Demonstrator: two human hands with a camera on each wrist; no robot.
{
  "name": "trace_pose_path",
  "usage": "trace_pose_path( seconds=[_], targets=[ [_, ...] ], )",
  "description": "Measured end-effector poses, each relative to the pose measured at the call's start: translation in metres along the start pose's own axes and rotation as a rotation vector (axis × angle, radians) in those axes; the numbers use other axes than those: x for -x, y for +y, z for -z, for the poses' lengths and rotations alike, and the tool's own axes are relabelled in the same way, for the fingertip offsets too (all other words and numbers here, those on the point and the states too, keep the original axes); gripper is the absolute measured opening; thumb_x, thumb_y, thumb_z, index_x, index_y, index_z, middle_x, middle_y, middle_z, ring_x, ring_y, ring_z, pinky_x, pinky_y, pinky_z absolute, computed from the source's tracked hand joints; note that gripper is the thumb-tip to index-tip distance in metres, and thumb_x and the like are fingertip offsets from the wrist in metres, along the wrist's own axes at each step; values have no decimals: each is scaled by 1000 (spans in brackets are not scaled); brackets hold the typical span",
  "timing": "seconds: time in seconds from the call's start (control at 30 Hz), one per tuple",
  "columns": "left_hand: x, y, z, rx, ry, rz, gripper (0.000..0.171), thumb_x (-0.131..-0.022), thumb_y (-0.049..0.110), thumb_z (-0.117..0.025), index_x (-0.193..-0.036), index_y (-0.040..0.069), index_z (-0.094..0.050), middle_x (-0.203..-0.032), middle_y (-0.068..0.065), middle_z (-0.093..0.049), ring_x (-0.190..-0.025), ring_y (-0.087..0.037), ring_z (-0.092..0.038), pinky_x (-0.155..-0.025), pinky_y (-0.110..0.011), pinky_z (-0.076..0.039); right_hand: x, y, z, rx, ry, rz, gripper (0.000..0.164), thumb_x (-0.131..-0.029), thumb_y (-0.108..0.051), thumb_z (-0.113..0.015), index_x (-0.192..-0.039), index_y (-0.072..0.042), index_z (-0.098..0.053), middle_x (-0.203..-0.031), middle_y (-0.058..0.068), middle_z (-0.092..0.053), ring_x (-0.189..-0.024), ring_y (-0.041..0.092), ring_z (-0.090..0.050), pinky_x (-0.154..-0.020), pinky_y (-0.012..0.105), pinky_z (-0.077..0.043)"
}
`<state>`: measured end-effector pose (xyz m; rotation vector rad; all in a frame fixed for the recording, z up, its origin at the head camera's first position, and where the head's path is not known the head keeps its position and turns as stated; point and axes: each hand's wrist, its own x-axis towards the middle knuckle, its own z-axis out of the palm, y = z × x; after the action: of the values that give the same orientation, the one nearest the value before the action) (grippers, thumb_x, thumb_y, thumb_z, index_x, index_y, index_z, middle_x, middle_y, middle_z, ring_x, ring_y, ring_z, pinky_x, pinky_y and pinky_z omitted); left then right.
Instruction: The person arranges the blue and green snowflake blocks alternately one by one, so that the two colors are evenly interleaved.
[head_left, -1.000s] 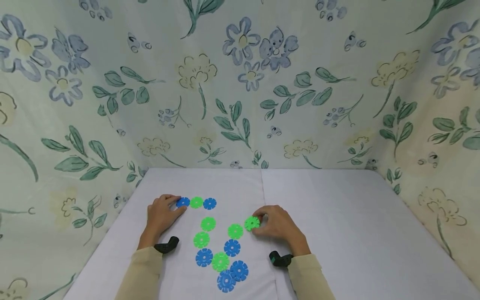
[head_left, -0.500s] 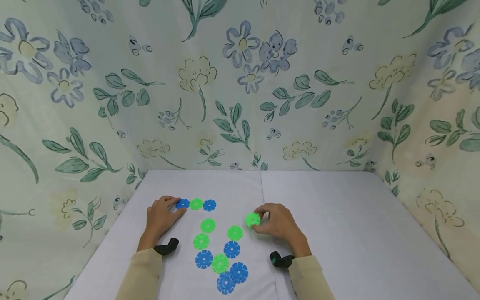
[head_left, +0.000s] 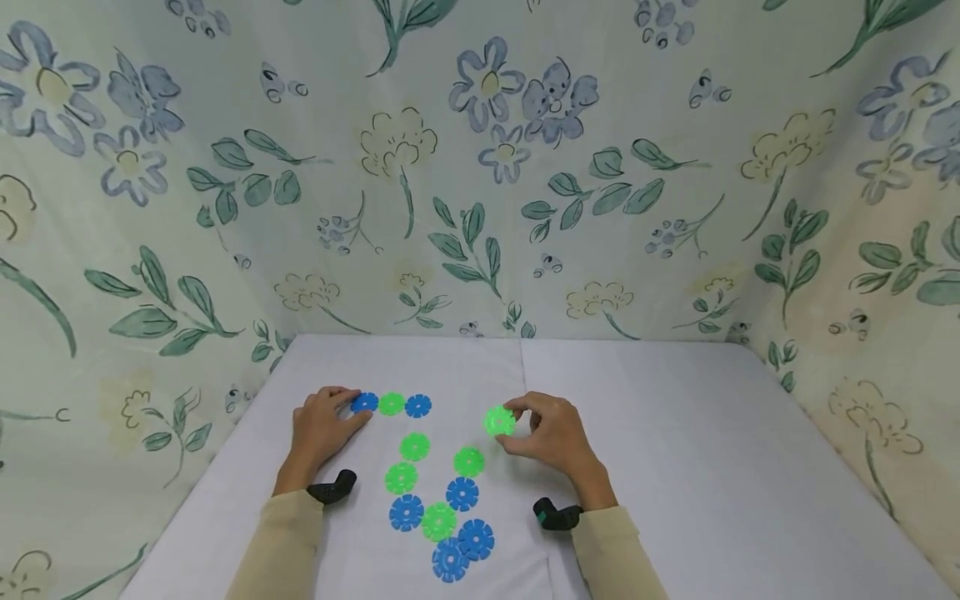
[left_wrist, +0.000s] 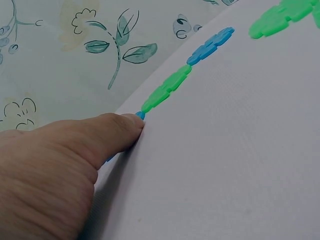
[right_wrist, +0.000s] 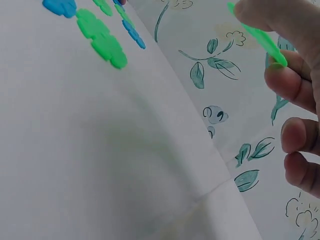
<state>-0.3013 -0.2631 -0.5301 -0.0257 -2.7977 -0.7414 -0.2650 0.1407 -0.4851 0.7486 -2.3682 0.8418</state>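
Three flat notched plastic discs lie touching in a row at the table's left: a blue disc (head_left: 365, 402) at the near-left end, a green disc (head_left: 392, 404) in the middle and another blue disc (head_left: 418, 406). My left hand (head_left: 322, 425) pinches the left blue disc at its edges; in the left wrist view my thumb (left_wrist: 127, 127) covers most of it. My right hand (head_left: 551, 429) holds a separate green disc (head_left: 499, 421) between thumb and fingers, raised above the cloth. That disc appears edge-on in the right wrist view, its other fingers loosely curled.
Several loose discs lie between my forearms, among them a green disc (head_left: 468, 462), a blue disc (head_left: 407, 512) and two overlapping blue ones (head_left: 450, 559). White cloth (head_left: 675, 450) covers the table. A floral curtain (head_left: 480, 250) hangs behind and at both sides.
My right hand has risen and shifted slightly forward with the green disc, whose face has turned a little. The left hand stays at the blue disc; the loose discs have not moved.
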Motion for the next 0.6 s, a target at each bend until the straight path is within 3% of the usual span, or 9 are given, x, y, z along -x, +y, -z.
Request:
trace_pose_path(
  seconds=[0.17,0.6],
  targets=[
    [-1,-1,0,8,-1,-7,58,-88,52,-71,-134,18,-65,-138,-16,-56,-124,-39,-50,-97,-57,-31,-4,-3,-1,-53,53,68,40,-63,-32,-93,-97,-18,-77,-79,-9,-69,-56,-2,-43,-50,16,-38],
    [-3,-1,1,4,-4,-3,58,-88,52,-71,-135,18,-65,-138,-15,-57,-126,-38,-50,-98,-57,-31,-29,-1,-13,-149,94,41,40,-65,-27,-93,-100,-16,-76,-81,-6,-69,-56,2,-46,-50,20,-41]
  ],
)
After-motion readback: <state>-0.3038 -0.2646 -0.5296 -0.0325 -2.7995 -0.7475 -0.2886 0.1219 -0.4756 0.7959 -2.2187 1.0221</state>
